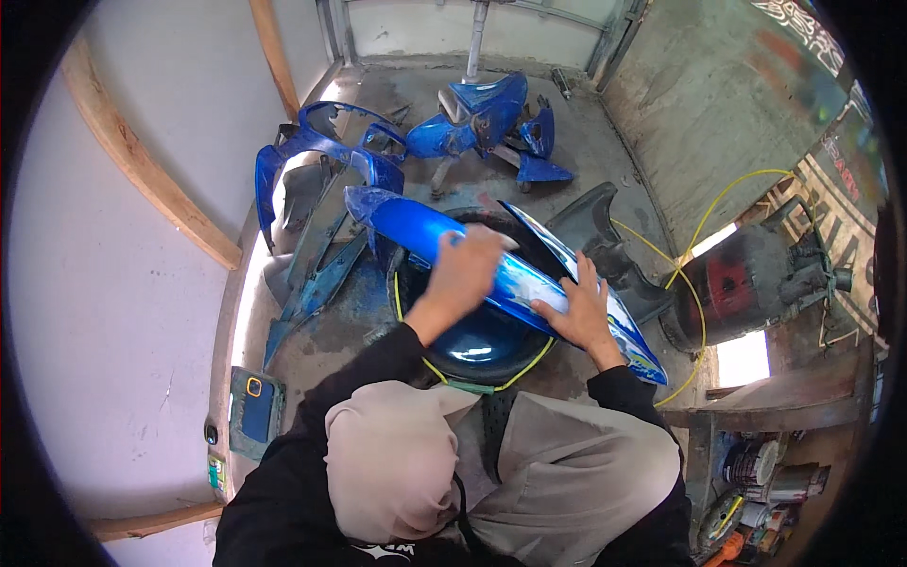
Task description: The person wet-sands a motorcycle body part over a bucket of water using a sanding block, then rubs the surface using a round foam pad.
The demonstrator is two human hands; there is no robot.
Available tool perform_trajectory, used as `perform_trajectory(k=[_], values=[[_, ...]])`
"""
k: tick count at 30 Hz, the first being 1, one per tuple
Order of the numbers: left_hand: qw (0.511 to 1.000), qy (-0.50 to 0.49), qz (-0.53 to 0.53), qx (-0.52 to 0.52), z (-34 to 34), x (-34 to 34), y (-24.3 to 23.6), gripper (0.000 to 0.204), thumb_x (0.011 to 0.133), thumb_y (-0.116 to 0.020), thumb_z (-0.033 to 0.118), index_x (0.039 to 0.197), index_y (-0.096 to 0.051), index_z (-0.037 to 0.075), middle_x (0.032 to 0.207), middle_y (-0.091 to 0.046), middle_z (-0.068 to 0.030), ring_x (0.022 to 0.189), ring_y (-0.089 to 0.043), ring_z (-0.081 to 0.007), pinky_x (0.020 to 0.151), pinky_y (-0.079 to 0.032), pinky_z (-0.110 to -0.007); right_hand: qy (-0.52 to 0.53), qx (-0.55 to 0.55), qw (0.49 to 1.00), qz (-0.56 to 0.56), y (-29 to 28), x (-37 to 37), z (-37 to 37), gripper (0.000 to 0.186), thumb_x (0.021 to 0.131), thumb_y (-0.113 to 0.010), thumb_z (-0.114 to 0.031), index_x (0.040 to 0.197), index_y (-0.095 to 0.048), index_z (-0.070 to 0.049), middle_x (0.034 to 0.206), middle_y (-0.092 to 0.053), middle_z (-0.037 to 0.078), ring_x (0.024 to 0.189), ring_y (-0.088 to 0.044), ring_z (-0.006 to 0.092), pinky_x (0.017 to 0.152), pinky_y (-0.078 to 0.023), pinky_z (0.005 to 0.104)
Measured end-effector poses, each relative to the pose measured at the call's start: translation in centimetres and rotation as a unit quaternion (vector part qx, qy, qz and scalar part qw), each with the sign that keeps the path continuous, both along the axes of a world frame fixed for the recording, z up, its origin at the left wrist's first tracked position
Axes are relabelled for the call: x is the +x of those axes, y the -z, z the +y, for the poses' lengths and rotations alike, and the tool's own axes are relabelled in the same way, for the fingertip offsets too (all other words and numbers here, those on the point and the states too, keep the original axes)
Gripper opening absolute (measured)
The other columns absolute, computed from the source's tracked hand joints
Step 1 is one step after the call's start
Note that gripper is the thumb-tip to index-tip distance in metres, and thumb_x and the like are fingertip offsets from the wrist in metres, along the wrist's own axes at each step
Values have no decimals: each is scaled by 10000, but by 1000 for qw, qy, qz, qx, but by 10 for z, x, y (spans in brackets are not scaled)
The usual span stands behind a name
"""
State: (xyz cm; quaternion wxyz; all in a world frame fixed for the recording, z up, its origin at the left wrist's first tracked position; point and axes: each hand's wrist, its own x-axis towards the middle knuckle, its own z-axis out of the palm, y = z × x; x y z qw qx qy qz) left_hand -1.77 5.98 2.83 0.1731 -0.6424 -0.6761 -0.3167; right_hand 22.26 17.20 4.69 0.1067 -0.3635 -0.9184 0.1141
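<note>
A long curved blue panel (402, 225), with white graphics toward its right end, lies slantwise over a black basin (472, 364) holding dark liquid. My left hand (463, 279) is closed and slightly blurred on the panel's middle; what is under its fingers, perhaps something pale, I cannot make out. My right hand (581, 312) grips the same panel farther right, thumb on its face and fingers over the far edge. Just beyond, a second white-and-blue panel (633, 350) slants down to the right, close to my right fingers.
Blue plastic body parts (477, 118) stand behind, with more panels (312, 293) at left. A dark plastic piece (624, 274), a compressor tank (723, 283) and yellow hose (704, 213) are right. A phone (257, 416) rests lower left. Cans (756, 463) crowd a shelf lower right.
</note>
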Motion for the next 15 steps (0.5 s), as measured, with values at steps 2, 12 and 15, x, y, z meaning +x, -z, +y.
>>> perform_trajectory(k=[2,12,15], values=[[997,72,8,0,-2,19,-4,315,966,-578,164,1261,-690,164,1276,-689,-49,1265,-619,-246,987,-400,-589,0,3,1000,-1,2,2,2,803,852,-751,-674,1188,-768,55,1726,-250,300,1602,-219,481,1240,-168,713],[993,-92,11,-68,-8,-55,-4,232,965,-575,160,1121,-741,115,1230,-723,-62,1191,-647,-244,899,-405,-516,-7,11,1000,19,5,-4,0,776,842,-766,-667,1148,-778,46,1722,-255,301,1594,-232,485,1228,-187,723],[993,105,-38,-26,-2,18,-15,256,1000,-596,173,1233,-684,116,1255,-698,-69,1256,-632,-236,1001,-409,-536,0,15,1000,9,6,5,6,779,841,-762,-680,1130,-781,44,1723,-255,300,1595,-230,485,1225,-187,729]])
